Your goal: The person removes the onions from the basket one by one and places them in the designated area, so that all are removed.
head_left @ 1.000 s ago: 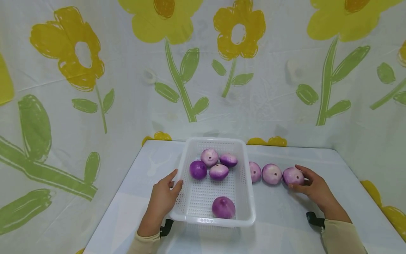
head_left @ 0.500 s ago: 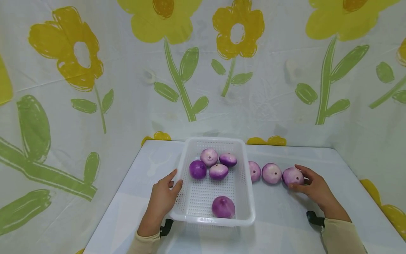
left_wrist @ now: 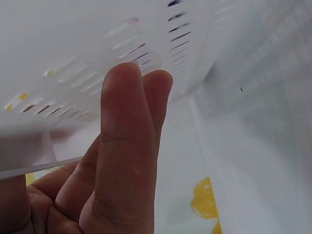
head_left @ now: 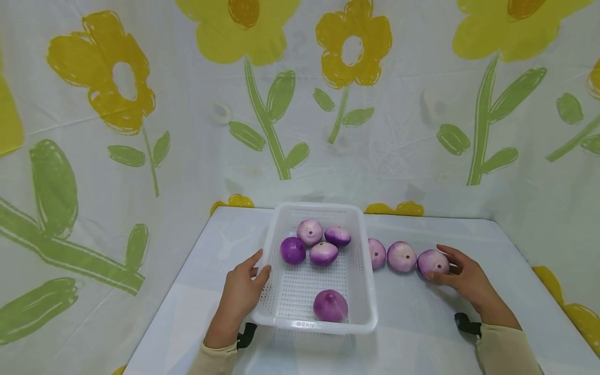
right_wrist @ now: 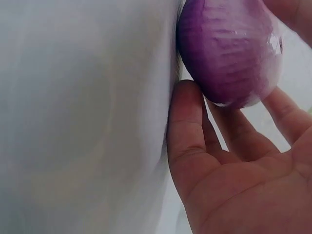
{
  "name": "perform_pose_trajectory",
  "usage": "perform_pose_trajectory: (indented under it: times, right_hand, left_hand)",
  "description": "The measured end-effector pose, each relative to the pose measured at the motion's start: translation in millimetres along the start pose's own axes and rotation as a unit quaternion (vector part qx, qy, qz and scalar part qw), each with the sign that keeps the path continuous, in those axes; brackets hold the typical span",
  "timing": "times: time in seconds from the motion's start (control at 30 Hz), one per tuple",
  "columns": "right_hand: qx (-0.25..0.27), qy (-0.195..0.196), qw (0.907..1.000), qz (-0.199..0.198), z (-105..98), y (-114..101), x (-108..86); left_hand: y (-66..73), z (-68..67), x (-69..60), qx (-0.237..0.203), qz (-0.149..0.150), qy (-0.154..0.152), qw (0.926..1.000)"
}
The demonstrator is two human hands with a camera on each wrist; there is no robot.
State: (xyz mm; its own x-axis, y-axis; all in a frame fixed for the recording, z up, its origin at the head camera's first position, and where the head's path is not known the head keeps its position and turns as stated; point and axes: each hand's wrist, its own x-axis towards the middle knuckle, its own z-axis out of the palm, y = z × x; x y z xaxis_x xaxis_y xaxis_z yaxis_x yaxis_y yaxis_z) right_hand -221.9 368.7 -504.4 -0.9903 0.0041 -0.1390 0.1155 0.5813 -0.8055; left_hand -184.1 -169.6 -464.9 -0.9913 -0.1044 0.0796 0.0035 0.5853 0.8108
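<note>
A white perforated basket (head_left: 362,291) stands mid-table with several red onions (head_left: 330,306) inside, most grouped toward its far end. My left hand (head_left: 241,291) holds its left rim. In the left wrist view the fingers (left_wrist: 124,146) lie along the outer wall, and the thumb is mostly hidden. To the right of the basket three red onions form a row. My right hand (head_left: 466,278) curves around the rightmost red onion (head_left: 428,263), thumb in front and index finger at the back. The right wrist view shows this onion (right_wrist: 229,53) low by the tabletop, fingers (right_wrist: 187,117) beside and behind it.
The basket's right wall partly hides the nearest onion (head_left: 376,254) of the row; a middle onion (head_left: 401,257) sits beside it. A white table (head_left: 412,333) extends to a flower-print curtain (head_left: 398,114) at the back and sides.
The rightmost onion has shifted slightly toward me within the right hand, and its index fingertip now sits a little farther off its top. The left hand and basket look unmoved.
</note>
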Motion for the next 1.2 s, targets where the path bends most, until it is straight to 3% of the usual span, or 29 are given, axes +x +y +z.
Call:
perform_pose_trajectory:
  times: [0.23, 0.43, 0.7, 0.93, 1.2]
  right_hand:
    - [0.001, -0.004, 1.0, -0.005, -4.8, -1.6, -3.2]
    - [-0.018, -0.011, 0.9992, -0.035, -14.8, -1.1, -8.6]
    - [-0.119, 0.003, 0.9904, -0.071, -28.8, -8.5, -18.0]
    - [-0.165, 0.027, 0.9761, -0.139, -32.9, -53.0, -18.0]
    - [-0.181, -0.037, 0.9503, -0.25, -26.4, -125.3, -4.7]
  left_hand:
    - [-1.1, 0.2, 0.5, -0.008, 0.001, 0.0, 1.0]
    - [-2.2, 0.6, 1.8, -0.013, 0.001, -0.001, 0.9999]
    - [-3.8, 1.6, 1.8, -0.019, -0.001, -0.001, 0.9998]
    - [-3.1, 0.2, 1.0, -0.011, -0.008, 0.007, 0.9999]
    - [-3.2, 0.0, 1.3, -0.015, -0.006, 0.004, 0.9999]
